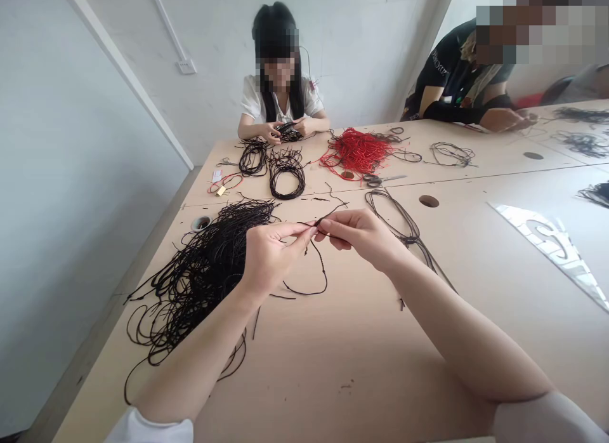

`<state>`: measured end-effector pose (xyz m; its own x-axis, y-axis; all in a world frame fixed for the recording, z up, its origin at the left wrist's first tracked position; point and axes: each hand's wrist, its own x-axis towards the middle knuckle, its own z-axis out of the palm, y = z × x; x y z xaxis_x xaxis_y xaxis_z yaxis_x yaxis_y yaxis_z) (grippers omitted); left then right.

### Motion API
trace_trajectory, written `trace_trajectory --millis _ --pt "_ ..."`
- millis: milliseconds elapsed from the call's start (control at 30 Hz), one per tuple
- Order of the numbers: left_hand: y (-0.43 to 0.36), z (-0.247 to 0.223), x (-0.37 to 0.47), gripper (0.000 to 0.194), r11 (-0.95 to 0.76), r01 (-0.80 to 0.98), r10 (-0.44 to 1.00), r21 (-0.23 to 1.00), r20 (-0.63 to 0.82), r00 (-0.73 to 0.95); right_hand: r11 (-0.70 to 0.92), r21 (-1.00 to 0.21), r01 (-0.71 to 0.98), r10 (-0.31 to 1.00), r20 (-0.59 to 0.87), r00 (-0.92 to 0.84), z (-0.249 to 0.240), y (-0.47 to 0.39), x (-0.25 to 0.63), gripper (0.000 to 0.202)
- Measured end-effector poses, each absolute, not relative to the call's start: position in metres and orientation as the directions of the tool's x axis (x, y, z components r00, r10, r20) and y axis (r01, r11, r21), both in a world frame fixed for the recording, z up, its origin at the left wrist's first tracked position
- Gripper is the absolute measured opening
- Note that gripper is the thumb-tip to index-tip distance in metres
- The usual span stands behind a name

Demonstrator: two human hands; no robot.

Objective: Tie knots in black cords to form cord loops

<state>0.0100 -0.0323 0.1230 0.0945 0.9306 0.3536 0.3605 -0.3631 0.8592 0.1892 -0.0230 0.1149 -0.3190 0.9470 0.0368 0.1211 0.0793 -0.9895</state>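
Between my two hands, above the middle of the table, is a thin black cord (326, 277). My left hand (273, 252) pinches it from the left with thumb and forefinger. Close against those fingertips, my right hand (359, 233) pinches the same cord from the right. A loop of the cord hangs below the fingers, and one end sticks up past them. Just where the fingertips meet, the cord is partly hidden. Left of my left hand lies a big tangled pile of black cords (204, 271). A loose bundle of dark cords (397, 221) lies to the right of my right hand.
Across the table (333, 367) sit coiled black cords (287, 183), a red cord pile (359, 151) and black-handled scissors (375, 181). One person opposite handles black cords (290, 133); another leans over the table at the far right. A clear plate (552, 249) lies at right.
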Motion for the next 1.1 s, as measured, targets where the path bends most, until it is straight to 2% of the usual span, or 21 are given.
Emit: trace_trajectory --millis 100,167,300,433,533,600,667,733,833,900,967,1033,1100 --pt "-0.031 0.124 0.009 0.011 -0.357 0.401 0.931 0.843 0.358 0.076 -0.014 -1.0 -0.002 0.921 -0.012 -0.39 0.115 -0.02 0.191 0.043" --pt "-0.026 0.123 0.007 0.013 -0.296 0.346 0.955 0.89 0.278 0.101 -0.016 -0.999 0.03 0.922 -0.027 -0.386 0.114 -0.019 0.193 0.042" --pt "-0.013 0.116 0.004 0.017 -0.023 -0.02 0.985 1.0 0.026 0.173 0.071 -0.977 0.202 0.947 0.002 -0.322 0.112 -0.017 0.194 0.029" --pt "-0.005 0.107 0.006 0.011 0.282 -0.335 0.946 0.899 -0.202 0.255 0.113 -0.969 0.221 0.945 0.036 -0.326 0.11 -0.015 0.193 0.022" --pt "-0.003 0.105 0.006 0.009 0.351 -0.395 0.93 0.849 -0.269 0.25 0.125 -0.95 0.288 0.93 0.01 -0.369 0.113 -0.017 0.197 0.02" --pt "-0.002 0.106 0.005 0.009 0.321 -0.352 0.939 0.879 -0.247 0.241 0.167 -0.898 0.407 0.916 -0.012 -0.402 0.118 -0.021 0.204 0.024" --pt "-0.002 0.107 0.003 0.01 0.265 -0.259 0.945 0.929 -0.196 0.262 0.235 -0.809 0.538 0.931 0.03 -0.363 0.124 -0.025 0.211 0.031" --pt "-0.001 0.107 0.001 0.012 0.242 -0.14 0.924 0.96 -0.184 0.336 0.301 -0.724 0.62 0.953 0.205 -0.223 0.128 -0.028 0.216 0.035" --pt "-0.003 0.107 0.0 0.015 0.254 0.023 0.856 0.967 -0.236 0.46 0.438 -0.651 0.62 0.862 0.5 -0.084 0.125 -0.023 0.218 0.026" --pt "-0.006 0.109 0.0 0.016 0.254 0.124 0.801 0.959 -0.28 0.529 0.557 -0.66 0.504 0.819 0.539 -0.199 0.118 -0.015 0.215 0.026" --pt "-0.009 0.113 0.0 0.015 0.244 0.224 0.743 0.944 -0.33 0.583 0.604 -0.726 0.329 0.783 0.462 -0.417 0.108 -0.007 0.211 0.032" --pt "-0.012 0.117 -0.001 0.015 0.221 0.309 0.706 0.925 -0.37 0.604 0.559 -0.811 0.171 0.718 0.371 -0.588 0.097 -0.002 0.206 0.039" --pt "-0.013 0.121 -0.002 0.015 0.204 0.354 0.688 0.913 -0.391 0.611 0.442 -0.894 0.075 0.626 0.248 -0.739 0.09 0.001 0.203 0.044"
